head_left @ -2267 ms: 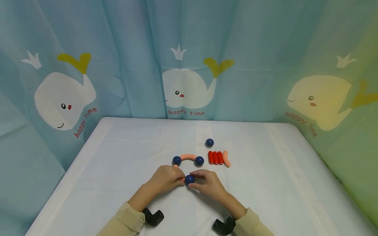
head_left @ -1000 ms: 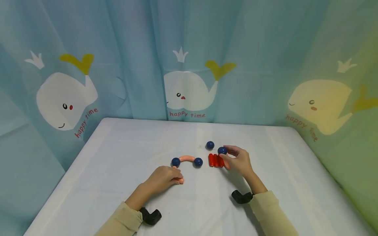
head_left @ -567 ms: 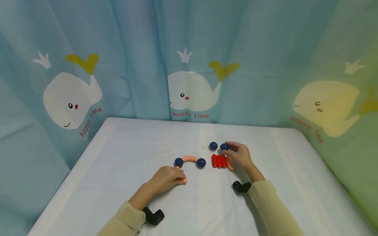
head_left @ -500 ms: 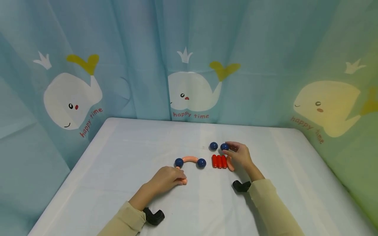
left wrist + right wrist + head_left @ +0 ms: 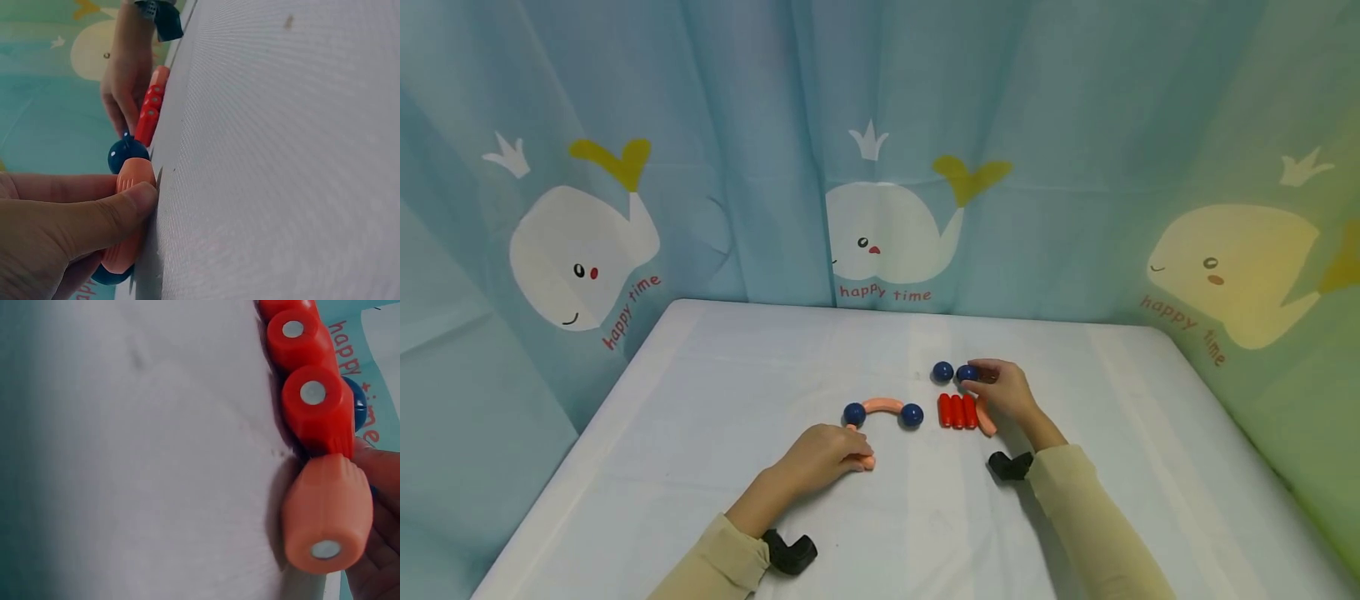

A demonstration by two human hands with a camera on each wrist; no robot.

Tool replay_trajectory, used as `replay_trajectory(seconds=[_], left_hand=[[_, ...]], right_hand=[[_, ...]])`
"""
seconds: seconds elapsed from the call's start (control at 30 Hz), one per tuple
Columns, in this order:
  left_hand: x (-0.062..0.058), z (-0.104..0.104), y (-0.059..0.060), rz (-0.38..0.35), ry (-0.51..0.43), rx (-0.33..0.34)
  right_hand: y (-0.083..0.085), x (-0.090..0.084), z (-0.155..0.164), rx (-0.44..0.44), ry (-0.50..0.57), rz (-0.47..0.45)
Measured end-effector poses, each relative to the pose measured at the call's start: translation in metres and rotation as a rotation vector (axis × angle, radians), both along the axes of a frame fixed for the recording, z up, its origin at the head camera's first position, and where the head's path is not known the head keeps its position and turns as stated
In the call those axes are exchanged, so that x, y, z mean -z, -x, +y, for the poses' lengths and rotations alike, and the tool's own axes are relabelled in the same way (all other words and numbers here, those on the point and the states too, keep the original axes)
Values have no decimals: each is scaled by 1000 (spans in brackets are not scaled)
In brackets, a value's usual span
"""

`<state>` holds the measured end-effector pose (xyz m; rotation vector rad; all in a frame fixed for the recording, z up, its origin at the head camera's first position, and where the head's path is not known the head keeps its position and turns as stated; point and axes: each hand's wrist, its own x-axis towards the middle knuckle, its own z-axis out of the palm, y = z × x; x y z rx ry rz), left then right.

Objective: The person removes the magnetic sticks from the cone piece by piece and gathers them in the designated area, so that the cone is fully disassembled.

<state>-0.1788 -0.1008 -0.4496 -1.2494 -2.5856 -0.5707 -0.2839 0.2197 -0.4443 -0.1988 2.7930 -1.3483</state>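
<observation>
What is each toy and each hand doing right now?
left hand: grips a peach curved stick on the table.
right hand: pinches a blue ball beside another blue ball.
red sticks: three lying side by side.
peach arch: lies flat, a blue ball at each end.

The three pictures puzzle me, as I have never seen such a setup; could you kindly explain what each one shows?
A person works with bare hands at a white table. One camera sits on the head and looks down; one on each wrist looks closely at that hand's work. The left hand holds a curved peach piece against the table. The right hand pinches a dark blue ball beside another blue ball. Near it lie three red cylinders side by side and a second peach piece. A peach arch with a blue ball at each end lies between the hands.
</observation>
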Motion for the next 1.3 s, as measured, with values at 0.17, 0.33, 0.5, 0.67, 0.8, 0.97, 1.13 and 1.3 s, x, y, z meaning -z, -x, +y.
replay_trajectory(seconds=[0.17, 0.33, 0.5, 0.67, 0.8, 0.97, 1.13, 1.3], left_hand=[[0, 0, 0, -24, 3, -5], [0, 0, 0, -31, 3, -3], [-1, 0, -1, -13, 8, 0], [-3, 3, -4, 46, 8, -7], [-3, 7, -7, 78, 7, -18], [0, 12, -9, 99, -3, -31], [1, 13, -11, 91, 12, -67], [1, 18, -14, 117, 24, -97]], right_hand=[[0, -2, 0, -19, -3, -19], [-4, -9, 5, -27, -3, 7], [-16, -13, 10, 38, 22, 90], [-42, -13, 2, 118, 76, 211], [-67, -10, -14, 79, 91, 343], [-87, -6, -37, -50, 119, 420], [-95, -5, -53, -109, 171, 404], [-108, -18, -70, -206, 232, 400]])
